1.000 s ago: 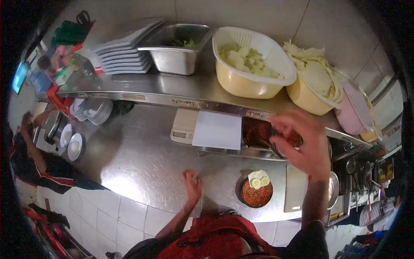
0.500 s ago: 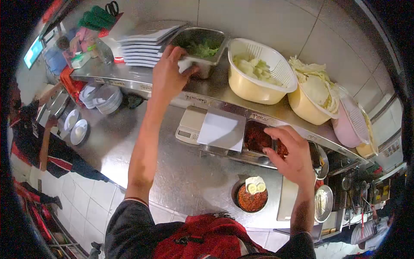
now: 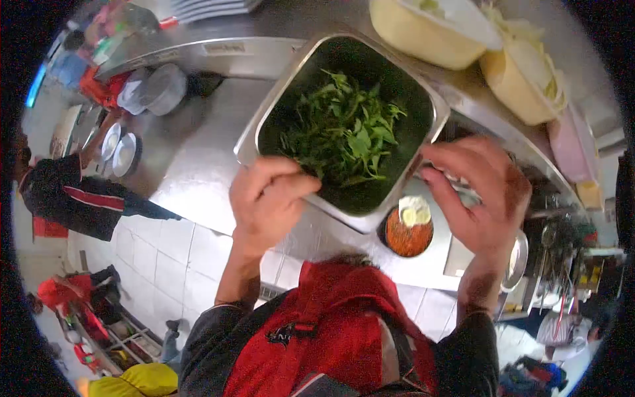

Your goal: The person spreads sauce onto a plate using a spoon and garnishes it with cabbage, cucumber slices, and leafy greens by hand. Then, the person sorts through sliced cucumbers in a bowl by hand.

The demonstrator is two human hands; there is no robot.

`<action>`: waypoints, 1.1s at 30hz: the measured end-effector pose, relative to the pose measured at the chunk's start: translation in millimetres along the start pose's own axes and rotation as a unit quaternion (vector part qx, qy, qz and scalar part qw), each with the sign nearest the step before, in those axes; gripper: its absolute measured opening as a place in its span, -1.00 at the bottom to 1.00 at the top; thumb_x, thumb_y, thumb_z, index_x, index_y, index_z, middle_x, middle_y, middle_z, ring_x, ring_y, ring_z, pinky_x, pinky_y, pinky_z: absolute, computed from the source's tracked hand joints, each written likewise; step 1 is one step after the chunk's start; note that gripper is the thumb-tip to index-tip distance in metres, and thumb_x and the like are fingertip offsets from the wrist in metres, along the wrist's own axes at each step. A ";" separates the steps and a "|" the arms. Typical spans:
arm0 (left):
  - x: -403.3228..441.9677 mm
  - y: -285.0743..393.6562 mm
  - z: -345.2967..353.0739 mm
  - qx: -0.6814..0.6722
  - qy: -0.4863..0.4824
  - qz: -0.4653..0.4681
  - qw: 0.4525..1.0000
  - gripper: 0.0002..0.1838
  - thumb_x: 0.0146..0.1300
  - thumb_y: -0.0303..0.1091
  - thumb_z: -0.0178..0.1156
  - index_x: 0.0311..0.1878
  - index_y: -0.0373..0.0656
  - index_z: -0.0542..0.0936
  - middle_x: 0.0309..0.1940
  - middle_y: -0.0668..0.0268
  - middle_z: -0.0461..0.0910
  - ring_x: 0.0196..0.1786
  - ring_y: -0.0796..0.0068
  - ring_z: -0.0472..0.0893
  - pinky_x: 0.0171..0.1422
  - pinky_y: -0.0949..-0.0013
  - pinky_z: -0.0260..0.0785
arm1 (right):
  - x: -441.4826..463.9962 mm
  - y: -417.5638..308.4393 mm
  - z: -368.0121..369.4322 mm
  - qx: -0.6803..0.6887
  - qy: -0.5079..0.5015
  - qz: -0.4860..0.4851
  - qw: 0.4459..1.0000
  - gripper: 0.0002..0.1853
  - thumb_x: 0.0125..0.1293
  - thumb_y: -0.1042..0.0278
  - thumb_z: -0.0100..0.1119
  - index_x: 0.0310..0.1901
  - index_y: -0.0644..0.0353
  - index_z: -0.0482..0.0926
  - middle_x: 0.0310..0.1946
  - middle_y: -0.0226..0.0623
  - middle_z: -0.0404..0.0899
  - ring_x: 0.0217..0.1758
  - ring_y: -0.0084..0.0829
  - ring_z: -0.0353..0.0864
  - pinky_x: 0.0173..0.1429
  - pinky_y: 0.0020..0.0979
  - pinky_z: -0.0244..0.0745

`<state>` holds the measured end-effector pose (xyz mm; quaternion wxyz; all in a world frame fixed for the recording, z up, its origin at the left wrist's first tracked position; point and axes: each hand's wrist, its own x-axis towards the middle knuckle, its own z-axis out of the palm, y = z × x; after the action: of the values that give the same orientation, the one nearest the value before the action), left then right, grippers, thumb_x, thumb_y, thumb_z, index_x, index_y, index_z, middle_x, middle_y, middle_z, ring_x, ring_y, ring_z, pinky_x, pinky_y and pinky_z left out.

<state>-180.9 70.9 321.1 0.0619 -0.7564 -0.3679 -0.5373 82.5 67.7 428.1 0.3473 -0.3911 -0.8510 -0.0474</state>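
Note:
My left hand (image 3: 270, 202) grips the near rim of a square steel container (image 3: 246, 142), fingers bent over the edge. Green leafy herbs (image 3: 350, 129) lie inside it. The container is tilted toward me above the counter. At its right corner is my right hand (image 3: 479, 192), thumb and forefinger curved close to the rim; whether they grip it cannot be made out. Below, between my hands, a round dark bowl holds red-orange food (image 3: 408, 237), with pale round slices (image 3: 415, 213) on top at its far side.
Yellow tubs (image 3: 430, 33) and a pink tub (image 3: 574, 145) line the raised shelf (image 3: 264, 58). Stacked bowls (image 3: 162, 89) and two white bowls (image 3: 124, 155) stand left on the counter, near a person in dark clothes (image 3: 73, 192). More people are at the lower left and right.
The steel container has come off the shelf toward me, with my left hand at its rim. My right hand has moved up beside its right corner. The view has shifted downward.

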 end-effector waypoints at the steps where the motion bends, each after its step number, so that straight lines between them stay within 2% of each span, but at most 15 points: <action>1: -6.3 4.2 1.4 -0.035 -0.019 0.001 0.999 -0.68 -0.25 -0.57 0.33 -0.33 0.00 0.74 -0.32 0.37 0.58 -0.40 0.38 0.59 -0.41 0.34 0.36 | 3.0 -2.4 3.5 0.016 -0.033 0.001 0.999 -0.70 0.03 0.50 0.48 -0.14 0.17 0.70 -0.33 -0.24 0.66 -0.31 -0.22 0.64 -0.20 -0.33 0.56; 2: -15.1 9.5 5.1 -0.046 -0.032 -0.003 0.998 -0.68 -0.25 -0.57 0.33 -0.33 0.00 0.74 -0.32 0.37 0.58 -0.40 0.38 0.59 -0.41 0.34 0.36 | 0.5 -2.4 9.3 0.016 -0.037 0.018 0.999 -0.70 0.03 0.50 0.48 -0.14 0.17 0.70 -0.33 -0.24 0.66 -0.31 -0.22 0.64 -0.20 -0.33 0.56; 5: -31.9 23.2 18.3 -0.116 -0.079 0.019 0.990 -0.74 -0.19 -0.48 0.37 -0.32 -0.04 0.73 -0.31 0.39 0.60 -0.41 0.41 0.59 -0.43 0.36 0.35 | -14.8 1.7 28.4 0.014 -0.143 0.008 0.990 -0.75 0.11 0.41 0.39 -0.14 0.15 0.66 -0.30 -0.28 0.60 -0.19 -0.15 0.61 -0.12 -0.18 0.54; 8: -47.2 29.5 28.9 -0.163 -0.123 0.023 0.979 -0.75 -0.17 -0.45 0.39 -0.31 -0.03 0.74 -0.31 0.40 0.60 -0.41 0.44 0.59 -0.43 0.35 0.36 | -34.3 10.0 40.5 -0.026 -0.205 0.034 0.978 -0.77 0.16 0.40 0.33 -0.13 0.15 0.63 -0.30 -0.30 0.55 -0.18 -0.16 0.60 -0.12 -0.17 0.55; 9: -55.5 33.1 29.8 -0.158 -0.152 0.000 0.976 -0.69 -0.29 -0.50 0.37 -0.37 0.06 0.79 -0.30 0.41 0.63 -0.33 0.39 0.63 -0.31 0.33 0.37 | -40.9 11.0 41.5 -0.055 -0.216 0.044 0.974 -0.81 0.20 0.39 0.29 -0.13 0.13 0.61 -0.31 -0.30 0.51 -0.16 -0.20 0.60 -0.14 -0.19 0.55; 13: -72.0 40.1 42.9 -0.164 -0.178 -0.005 0.970 -0.68 -0.28 -0.45 0.39 -0.32 0.06 0.80 -0.31 0.42 0.63 -0.34 0.41 0.64 -0.31 0.34 0.36 | -63.7 9.3 52.3 -0.066 -0.217 0.093 0.969 -0.80 0.18 0.39 0.27 -0.13 0.10 0.62 -0.29 -0.32 0.51 -0.15 -0.26 0.61 -0.16 -0.25 0.57; 15: -76.1 40.5 48.7 -0.184 -0.195 -0.005 0.963 -0.78 -0.07 -0.39 0.33 -0.29 0.07 0.76 -0.28 0.55 0.62 -0.34 0.59 0.58 -0.34 0.38 0.23 | -76.2 9.5 63.0 -0.025 -0.204 0.047 0.978 -0.77 0.11 0.40 0.27 -0.14 0.07 0.63 -0.28 -0.33 0.50 -0.15 -0.32 0.62 -0.18 -0.29 0.58; 19: -73.6 45.7 53.9 -0.196 -0.224 -0.002 0.955 -0.78 -0.06 -0.39 0.31 -0.27 0.08 0.76 -0.28 0.55 0.62 -0.32 0.61 0.58 -0.30 0.39 0.22 | -93.2 10.3 81.8 -0.065 -0.255 0.076 0.962 -0.75 0.06 0.40 0.27 -0.16 0.03 0.64 -0.27 -0.34 0.50 -0.15 -0.34 0.63 -0.17 -0.31 0.59; 22: -75.0 46.4 55.2 -0.197 -0.234 0.001 0.952 -0.77 -0.05 -0.38 0.31 -0.26 0.08 0.76 -0.28 0.55 0.63 -0.32 0.60 0.59 -0.28 0.40 0.23 | -102.4 15.8 79.2 -0.044 -0.244 0.082 0.965 -0.77 0.09 0.42 0.29 -0.17 0.07 0.64 -0.26 -0.32 0.52 -0.17 -0.29 0.65 -0.19 -0.29 0.59; 24: -75.0 45.2 56.1 -0.207 -0.230 -0.011 0.951 -0.79 -0.05 -0.38 0.32 -0.28 0.07 0.76 -0.27 0.55 0.63 -0.31 0.59 0.60 -0.29 0.40 0.24 | -102.0 17.3 66.0 0.050 -0.205 0.168 0.963 -0.81 0.12 0.45 0.30 -0.19 0.15 0.63 -0.27 -0.29 0.56 -0.22 -0.21 0.66 -0.22 -0.28 0.56; 28: -75.8 44.9 55.9 -0.203 -0.253 -0.030 0.945 -0.81 -0.05 -0.37 0.33 -0.30 0.07 0.75 -0.29 0.54 0.62 -0.31 0.56 0.60 -0.29 0.38 0.28 | -104.6 18.9 45.2 0.127 -0.135 0.235 0.954 -0.87 0.18 0.38 0.24 -0.23 0.14 0.61 -0.29 -0.25 0.56 -0.19 -0.11 0.65 -0.20 -0.16 0.59; 31: -77.9 43.1 60.8 -0.197 -0.234 -0.024 0.952 -0.83 -0.05 -0.37 0.34 -0.32 0.06 0.75 -0.31 0.53 0.61 -0.33 0.53 0.59 -0.30 0.36 0.32 | -110.7 19.4 34.2 0.197 -0.296 0.214 0.909 -0.83 0.19 0.32 0.29 -0.20 0.13 0.61 -0.31 -0.22 0.56 -0.18 -0.06 0.63 -0.11 -0.09 0.56; 33: -77.8 43.0 62.9 -0.189 -0.222 -0.011 0.957 -0.83 -0.05 -0.37 0.34 -0.32 0.06 0.75 -0.32 0.52 0.60 -0.35 0.52 0.58 -0.30 0.35 0.35 | -113.9 18.1 35.8 0.179 -0.299 0.196 0.917 -0.83 0.17 0.36 0.31 -0.19 0.16 0.63 -0.29 -0.23 0.59 -0.22 -0.10 0.64 -0.17 -0.17 0.55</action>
<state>-117.7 32.6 241.2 -0.1710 -0.8507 -0.2723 -0.4160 126.9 20.8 326.0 0.1437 -0.4771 -0.8157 0.2938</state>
